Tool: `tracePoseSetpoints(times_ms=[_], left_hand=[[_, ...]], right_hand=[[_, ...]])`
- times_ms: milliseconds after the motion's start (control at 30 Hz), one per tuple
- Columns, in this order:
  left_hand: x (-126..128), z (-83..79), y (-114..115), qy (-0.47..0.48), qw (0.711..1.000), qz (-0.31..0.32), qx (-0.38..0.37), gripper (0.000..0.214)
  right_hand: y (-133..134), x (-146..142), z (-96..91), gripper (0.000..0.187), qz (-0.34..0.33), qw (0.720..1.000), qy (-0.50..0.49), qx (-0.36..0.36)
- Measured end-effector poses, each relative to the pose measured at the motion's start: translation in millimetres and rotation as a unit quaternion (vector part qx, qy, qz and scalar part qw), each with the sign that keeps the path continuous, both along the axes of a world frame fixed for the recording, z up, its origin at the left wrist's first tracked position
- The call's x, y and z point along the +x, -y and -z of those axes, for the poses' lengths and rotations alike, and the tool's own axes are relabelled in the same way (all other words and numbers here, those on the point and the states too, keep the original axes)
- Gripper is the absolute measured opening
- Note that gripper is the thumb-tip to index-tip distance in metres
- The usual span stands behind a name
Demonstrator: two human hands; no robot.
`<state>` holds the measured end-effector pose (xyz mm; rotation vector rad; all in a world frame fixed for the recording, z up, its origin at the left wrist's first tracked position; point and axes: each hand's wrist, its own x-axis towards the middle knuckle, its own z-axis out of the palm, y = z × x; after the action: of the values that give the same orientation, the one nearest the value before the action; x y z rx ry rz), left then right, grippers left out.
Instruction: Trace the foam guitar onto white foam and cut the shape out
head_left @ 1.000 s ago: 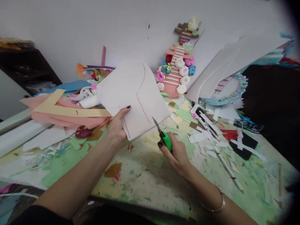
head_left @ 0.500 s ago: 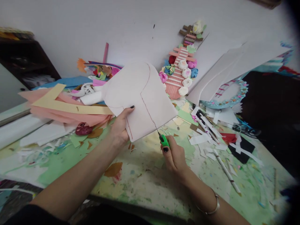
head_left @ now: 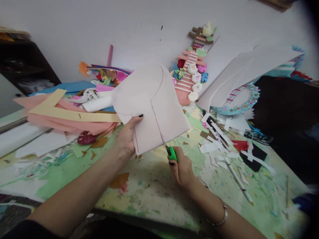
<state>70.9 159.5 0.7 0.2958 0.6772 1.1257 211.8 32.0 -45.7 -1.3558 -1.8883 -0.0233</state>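
My left hand (head_left: 127, 135) grips the lower left edge of a pale pink sheet of paper (head_left: 152, 106) and holds it up above the table. A thin red outline is drawn on the sheet. My right hand (head_left: 180, 167) is closed round green-handled scissors (head_left: 169, 151). Their blades meet the sheet's bottom edge at the red line. A metal bangle circles my right wrist.
The paint-stained green table (head_left: 154, 189) is strewn with paper scraps. Pink and yellow paper strips (head_left: 67, 114) lie at the left. A paper craft piece with paper flowers (head_left: 190, 71) leans on the wall. White sheets (head_left: 239, 73), pens (head_left: 219, 131) and a teal paper ring (head_left: 239, 103) lie at the right.
My right hand has brought the scissors left and up, from beside the sheet's lower right edge into the red line at its bottom edge. The sheet has shifted slightly right.
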Motion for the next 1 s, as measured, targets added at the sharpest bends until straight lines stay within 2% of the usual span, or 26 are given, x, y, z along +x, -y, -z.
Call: tracePoseSetpoints(times_ms=[267, 400, 600, 767, 1000], left_hand=[[1, 1.4, 2, -0.012, 1.0, 0.001, 0.01, 0.026], [2, 3.4, -1, -0.006, 1.0, -0.01, 0.019, 0.023], [-1, 0.3, -6, -0.018, 0.999, -0.02, -0.021, 0.018], [-7, -2.1, -10, -0.026, 0.999, -0.035, -0.019, 0.014], [-5, -4.6, -6, -0.018, 1.0, -0.022, -0.009, 0.018]], right_hand=[[1, -3, 2.6, 0.027, 0.034, 0.998, 0.034, 0.037], [1, -4, 2.7, 0.023, 0.037, 0.999, 0.023, 0.023], [-2, -4, 4.4, 0.02, 0.053, 0.998, 0.031, 0.023], [-3, -5, 3.3, 0.018, 0.057, 0.998, 0.037, 0.018], [0, -7, 4.2, 0.018, 0.052, 0.997, 0.039, 0.033]])
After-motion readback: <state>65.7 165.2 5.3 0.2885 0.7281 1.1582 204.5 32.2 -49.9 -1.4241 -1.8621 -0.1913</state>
